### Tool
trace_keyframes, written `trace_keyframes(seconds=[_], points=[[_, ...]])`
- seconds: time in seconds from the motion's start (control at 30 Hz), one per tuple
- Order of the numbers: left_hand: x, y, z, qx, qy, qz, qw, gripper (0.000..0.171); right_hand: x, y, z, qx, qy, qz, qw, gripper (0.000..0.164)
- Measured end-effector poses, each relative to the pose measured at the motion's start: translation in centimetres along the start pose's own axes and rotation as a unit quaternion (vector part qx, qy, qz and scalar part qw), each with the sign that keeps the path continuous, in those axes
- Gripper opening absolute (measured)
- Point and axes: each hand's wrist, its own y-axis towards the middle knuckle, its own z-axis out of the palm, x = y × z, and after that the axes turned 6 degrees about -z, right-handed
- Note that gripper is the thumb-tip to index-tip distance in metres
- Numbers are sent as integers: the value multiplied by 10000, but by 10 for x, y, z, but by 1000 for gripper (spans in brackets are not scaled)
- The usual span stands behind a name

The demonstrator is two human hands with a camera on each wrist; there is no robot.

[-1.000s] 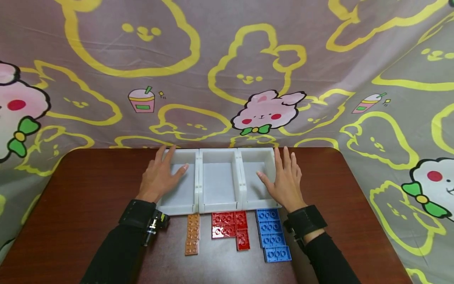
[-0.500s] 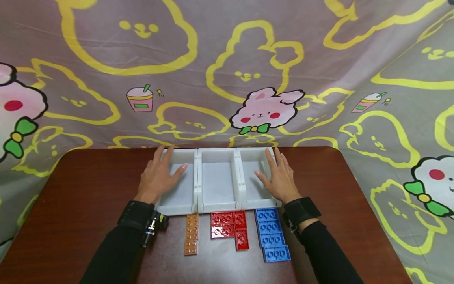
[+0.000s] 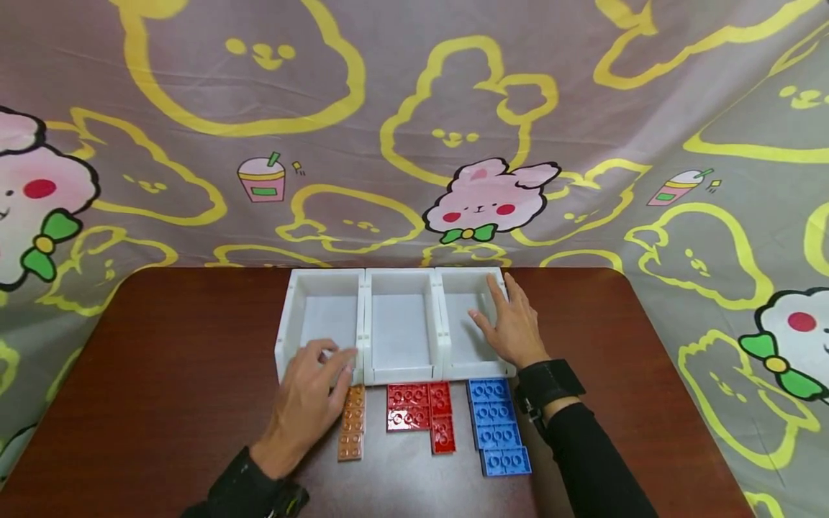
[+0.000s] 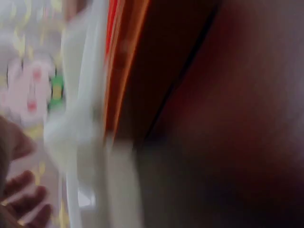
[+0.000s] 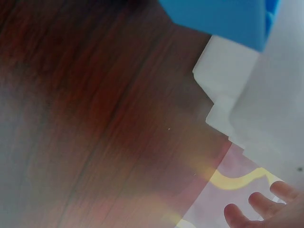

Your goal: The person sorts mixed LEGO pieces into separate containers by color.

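My left hand [image 3: 306,397] is over the front of the left white bin [image 3: 283,338], its fingers loosely bent and nothing seen in them. Its thumb is right beside the far end of a column of orange bricks [image 3: 352,435], partly covering it. In the blurred left wrist view, an orange brick edge [image 4: 121,71] runs along the bin. With fingers extended, my right hand [image 3: 516,327] rests along the right wall of the right white bin [image 3: 476,370]. Fingertips [image 5: 259,202] show beside that bin in the right wrist view, and a blue brick [image 5: 218,21] appears at its top.
A middle white bin [image 3: 400,375] stands between the other two, all side by side. In front of them lie red bricks [image 3: 409,406] and a column of blue bricks [image 3: 495,424]. The brown table [image 3: 188,360] backs onto a patterned cloth [image 3: 363,72].
My left hand has left the left bin's outer wall and come toward me and slightly right, to the orange bricks. My right hand first shifted a little left, then stayed at the right bin.
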Motion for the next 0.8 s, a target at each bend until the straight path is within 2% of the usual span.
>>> trace_keyframes(seconds=[0.1, 0.2, 0.33, 0.5, 0.57, 0.63, 0.73, 0.8], points=[[-17, -27, -2, 574, 161, 153, 9981, 18, 1, 0, -2, 10, 48, 46, 10000, 80], [-25, -42, 0, 1040, 401, 266, 9934, 20, 0, -2, -4, 24, 89, 156, 9998, 79], [-29, -47, 2, 1544, 720, 301, 9849, 23, -3, -3, -4, 58, 112, 243, 9996, 79], [-31, -49, 1, 1603, 848, 168, 9833, 20, -1, -4, -3, 86, 136, 193, 9997, 80], [-33, -50, -2, 1603, 656, -52, 9849, 16, 0, -3, -3, 71, 137, 182, 9997, 80], [-35, -49, -5, 1656, 339, -431, 9847, 14, 1, -3, -3, 61, 133, 175, 9997, 80], [-39, -47, -10, 1668, -186, -1121, 9794, 20, 4, -2, -4, 62, 135, 171, 9997, 80], [-41, -45, -12, 1585, -471, -1441, 9757, 27, 5, -1, -4, 65, 128, 169, 9998, 80]])
